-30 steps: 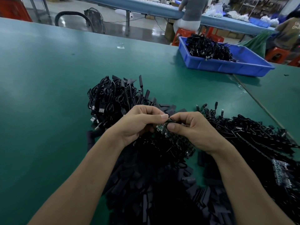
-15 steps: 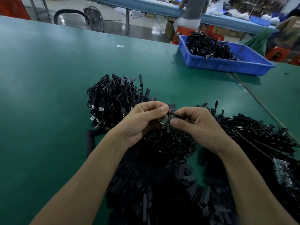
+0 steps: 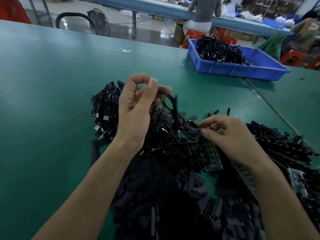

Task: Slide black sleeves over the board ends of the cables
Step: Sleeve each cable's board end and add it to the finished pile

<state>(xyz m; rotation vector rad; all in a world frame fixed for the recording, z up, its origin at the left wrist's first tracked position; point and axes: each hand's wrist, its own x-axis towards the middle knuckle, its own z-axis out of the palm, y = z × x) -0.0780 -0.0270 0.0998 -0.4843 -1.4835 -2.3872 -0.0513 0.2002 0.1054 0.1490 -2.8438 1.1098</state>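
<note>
Covering the green desk (image 3: 52,101), heaps of black sleeves (image 3: 155,196) and cables (image 3: 105,104), left grip (image 3: 136,108) held high pinching a cable loop (image 3: 170,103), right grip (image 3: 230,135) pinching a cable end (image 3: 197,130) over the heap, blue bin (image 3: 242,71) beyond, seated worker (image 3: 204,11) behind

Only lettering in view: pale print on the back of the olive shirt (image 3: 310,29) at the far right edge. Two short lines, blurred and cut off by the frame; possibly starting "U" and "O", not readable as words. Nothing legible on the circuit boards (image 3: 213,157), cables (image 3: 105,104) or blue bin (image 3: 242,71) — too small and dark.
</note>
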